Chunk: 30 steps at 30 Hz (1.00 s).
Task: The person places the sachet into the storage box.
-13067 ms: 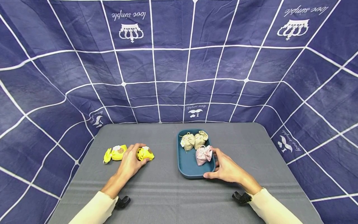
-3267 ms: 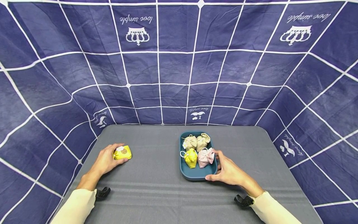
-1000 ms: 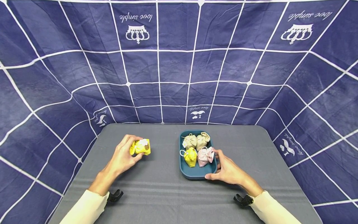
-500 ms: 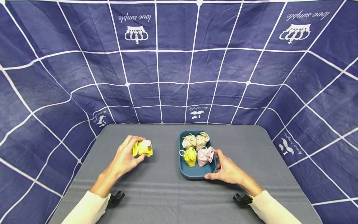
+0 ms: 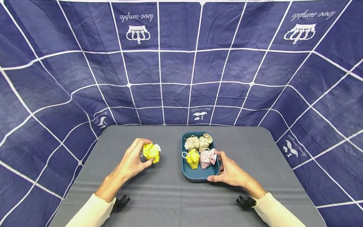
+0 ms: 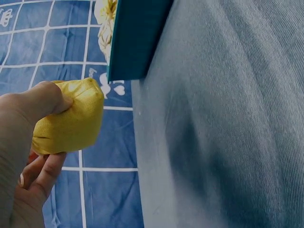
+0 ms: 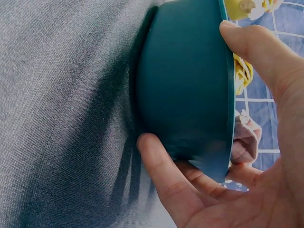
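My left hand (image 5: 132,162) pinches a yellow cloth drawstring pouch (image 5: 151,153) with a white flower trim, held above the table left of the blue tray (image 5: 193,175). In the left wrist view the thumb presses one side of the pouch (image 6: 76,118) and fingers lie under it; its shadow falls on the cloth. My right hand (image 5: 233,171) grips the tray's near right corner. Seen from the right wrist, the thumb sits at the rim and the fingers spread along the tray wall (image 7: 185,80). Inside stand two beige pouches (image 5: 192,142), a yellow pouch (image 5: 193,159) and a pink pouch (image 5: 208,157).
The tray rests on a grey cloth-covered table (image 5: 170,201). Blue fabric with white grid lines (image 5: 177,69) hangs at the back and both sides. Some bare tray floor shows at its near end.
Earlier, one yellow pouch went into the tray. Since then my left hand has picked up the other yellow pouch, lifted it, carried it right and turned it. The right hand stays on the tray.
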Available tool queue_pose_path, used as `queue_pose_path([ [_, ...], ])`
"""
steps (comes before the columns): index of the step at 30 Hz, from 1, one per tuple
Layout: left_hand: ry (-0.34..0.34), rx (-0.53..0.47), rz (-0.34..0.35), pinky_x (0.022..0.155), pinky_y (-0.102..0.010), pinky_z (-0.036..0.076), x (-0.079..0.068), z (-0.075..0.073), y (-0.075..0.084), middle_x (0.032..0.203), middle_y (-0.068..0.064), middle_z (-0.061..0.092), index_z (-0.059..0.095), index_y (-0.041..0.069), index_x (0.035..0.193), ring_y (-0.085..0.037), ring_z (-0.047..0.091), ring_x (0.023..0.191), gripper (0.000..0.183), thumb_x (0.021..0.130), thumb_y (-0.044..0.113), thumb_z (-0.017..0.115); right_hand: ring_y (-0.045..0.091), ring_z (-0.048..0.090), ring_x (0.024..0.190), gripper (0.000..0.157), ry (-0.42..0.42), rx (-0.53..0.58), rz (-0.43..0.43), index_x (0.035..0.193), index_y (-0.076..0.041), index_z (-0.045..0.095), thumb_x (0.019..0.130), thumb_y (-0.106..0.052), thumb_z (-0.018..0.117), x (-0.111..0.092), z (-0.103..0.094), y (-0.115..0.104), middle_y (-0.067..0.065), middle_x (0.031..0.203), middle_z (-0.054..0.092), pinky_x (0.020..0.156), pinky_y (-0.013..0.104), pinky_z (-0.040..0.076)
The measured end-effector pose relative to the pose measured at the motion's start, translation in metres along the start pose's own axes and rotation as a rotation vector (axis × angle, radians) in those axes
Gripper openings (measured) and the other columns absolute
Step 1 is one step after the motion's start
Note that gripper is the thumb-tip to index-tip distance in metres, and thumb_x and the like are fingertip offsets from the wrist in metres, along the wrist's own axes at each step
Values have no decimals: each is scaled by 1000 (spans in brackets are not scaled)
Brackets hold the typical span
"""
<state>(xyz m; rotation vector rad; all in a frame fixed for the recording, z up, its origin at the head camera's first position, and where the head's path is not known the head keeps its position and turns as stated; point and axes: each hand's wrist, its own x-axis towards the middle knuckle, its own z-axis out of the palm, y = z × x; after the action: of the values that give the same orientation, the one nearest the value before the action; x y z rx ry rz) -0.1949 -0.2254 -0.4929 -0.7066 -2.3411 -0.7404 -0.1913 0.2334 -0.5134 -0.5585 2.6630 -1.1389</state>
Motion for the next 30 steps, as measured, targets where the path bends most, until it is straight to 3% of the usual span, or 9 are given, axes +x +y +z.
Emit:
queue_pose_path([
  [11,-50,-88,9,89,-36,71,7,8,15,128,-9,79,70,4,140,-22,81,106,78,72,-1,107,13,80,100,119,-8,21,10,169,0,36,83,-42,108,1,0,0,28,144,68,86,25,65],
  [30,-124,-153,89,89,-37,72,24,22,48,129,-8,79,73,8,137,-21,81,110,67,79,5,107,16,82,100,122,-22,69,11,172,0,33,83,-39,108,-1,-1,0,29,143,68,85,25,66],
])
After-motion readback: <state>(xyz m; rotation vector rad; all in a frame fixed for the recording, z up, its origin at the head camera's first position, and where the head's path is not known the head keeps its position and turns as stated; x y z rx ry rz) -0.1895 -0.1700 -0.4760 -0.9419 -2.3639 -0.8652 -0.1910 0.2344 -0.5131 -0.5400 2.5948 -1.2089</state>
